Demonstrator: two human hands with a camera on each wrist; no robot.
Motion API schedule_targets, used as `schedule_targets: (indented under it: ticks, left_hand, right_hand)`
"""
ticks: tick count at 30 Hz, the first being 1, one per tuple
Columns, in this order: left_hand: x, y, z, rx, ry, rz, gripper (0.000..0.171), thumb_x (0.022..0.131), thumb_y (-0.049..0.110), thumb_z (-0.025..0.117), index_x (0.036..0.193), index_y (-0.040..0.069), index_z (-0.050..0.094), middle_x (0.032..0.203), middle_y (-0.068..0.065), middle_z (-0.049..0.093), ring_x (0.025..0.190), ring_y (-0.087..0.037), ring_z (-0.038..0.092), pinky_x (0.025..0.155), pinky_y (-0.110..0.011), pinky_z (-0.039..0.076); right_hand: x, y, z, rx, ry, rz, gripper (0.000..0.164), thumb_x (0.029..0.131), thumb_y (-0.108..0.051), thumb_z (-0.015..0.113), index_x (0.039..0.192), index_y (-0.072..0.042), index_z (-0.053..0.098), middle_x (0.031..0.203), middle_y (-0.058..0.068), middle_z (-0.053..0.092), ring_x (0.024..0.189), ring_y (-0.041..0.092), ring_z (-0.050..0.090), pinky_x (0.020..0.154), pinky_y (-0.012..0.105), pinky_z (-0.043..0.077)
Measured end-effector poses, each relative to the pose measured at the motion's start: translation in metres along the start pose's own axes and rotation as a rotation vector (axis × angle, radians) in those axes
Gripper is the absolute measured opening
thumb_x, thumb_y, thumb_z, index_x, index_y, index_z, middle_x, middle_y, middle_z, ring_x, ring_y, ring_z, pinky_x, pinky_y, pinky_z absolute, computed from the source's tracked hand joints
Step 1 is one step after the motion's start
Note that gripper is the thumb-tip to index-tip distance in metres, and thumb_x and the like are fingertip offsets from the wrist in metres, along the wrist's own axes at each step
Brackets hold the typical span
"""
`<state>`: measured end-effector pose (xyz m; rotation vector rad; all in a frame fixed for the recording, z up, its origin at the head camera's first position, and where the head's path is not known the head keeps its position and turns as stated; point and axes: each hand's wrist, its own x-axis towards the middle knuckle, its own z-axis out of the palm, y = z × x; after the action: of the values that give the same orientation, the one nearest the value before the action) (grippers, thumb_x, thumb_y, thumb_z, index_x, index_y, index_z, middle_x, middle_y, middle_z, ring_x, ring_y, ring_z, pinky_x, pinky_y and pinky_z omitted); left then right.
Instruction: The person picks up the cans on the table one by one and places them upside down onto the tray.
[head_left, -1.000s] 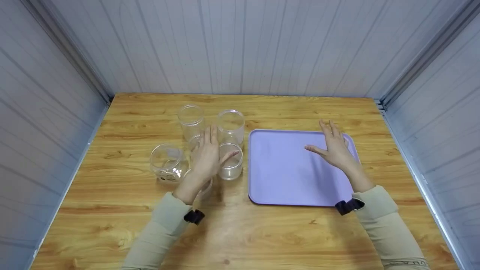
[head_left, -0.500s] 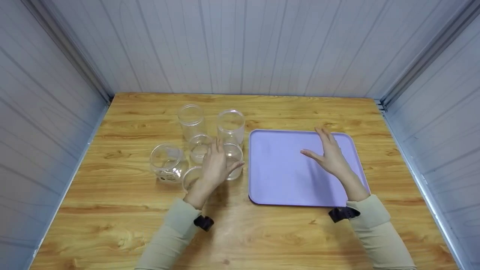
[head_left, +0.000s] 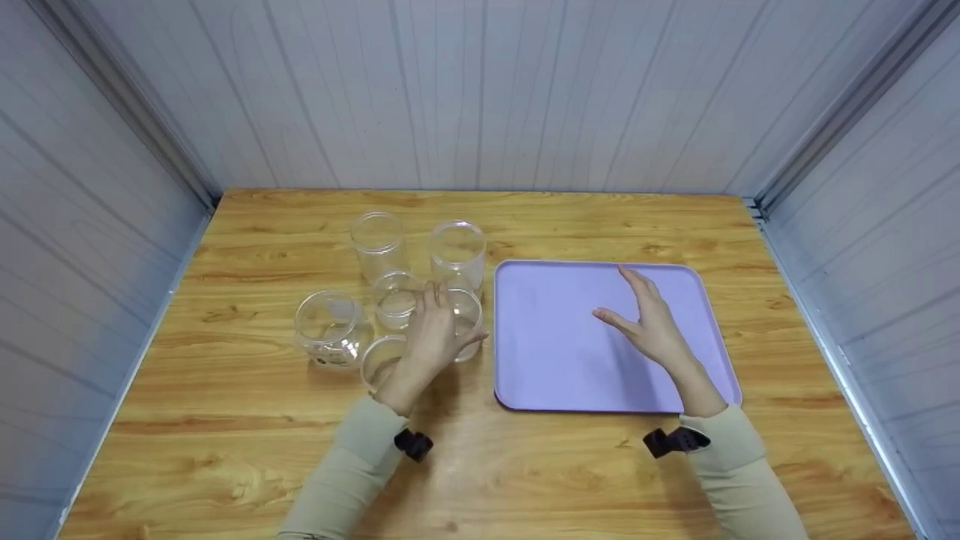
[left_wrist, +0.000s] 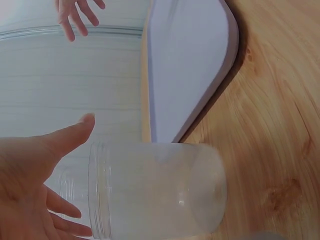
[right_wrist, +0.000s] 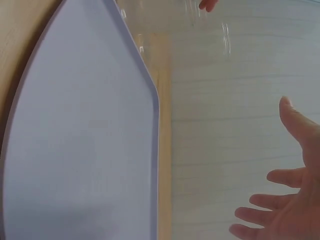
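In the head view my left hand is over the near right clear plastic jar, thumb to its right and fingers at its left. The left wrist view shows that jar upright on the table, its threaded rim right at the fingers, which are spread and not curled round it. Partly hidden behind the left wrist is a low jar, and a small jar stands just left of the fingers. My right hand is held above the lilac tray, thumb apart from the fingers, holding nothing.
Two tall clear jars stand at the back, and a wide jar with printing is at the left. White panelled walls enclose the wooden table at the back and both sides.
My left hand has moved right and a little nearer, from over the small jar to the near right jar. My right hand has drifted left and nearer over the tray.
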<state>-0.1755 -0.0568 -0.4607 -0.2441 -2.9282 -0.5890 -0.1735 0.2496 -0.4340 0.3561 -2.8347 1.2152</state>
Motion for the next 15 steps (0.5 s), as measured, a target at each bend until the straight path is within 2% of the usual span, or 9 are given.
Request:
schedule_targets:
  ticks: [7, 15]
  left_hand:
    - [0.002, 0.001, 0.004, -0.022, 0.005, -0.011, 0.099, 0.062, 0.048, 0.075, 0.126, -0.014, 0.032, 0.123, -0.031, 0.037, 0.111, -0.042, 0.039, 0.086, -0.045, 0.041]
    - [0.002, 0.001, 0.006, -0.03, 0.005, -0.024, 0.091, 0.066, 0.043, 0.074, 0.125, -0.014, 0.033, 0.119, -0.029, 0.041, 0.111, -0.041, 0.04, 0.087, -0.043, 0.042]
  right_hand:
    - [-0.006, 0.001, 0.006, 0.073, 0.04, 0.033, 0.074, 0.081, -0.033, 0.063, 0.137, -0.001, 0.027, 0.137, 0.022, 0.028, 0.12, 0.04, 0.031, 0.094, 0.054, 0.029]
    - [-0.014, 0.003, 0.016, 0.271, 0.049, 0.103, 0.066, 0.083, -0.028, 0.062, 0.136, -0.002, 0.03, 0.137, 0.019, 0.031, 0.119, 0.038, 0.035, 0.092, 0.053, 0.032]
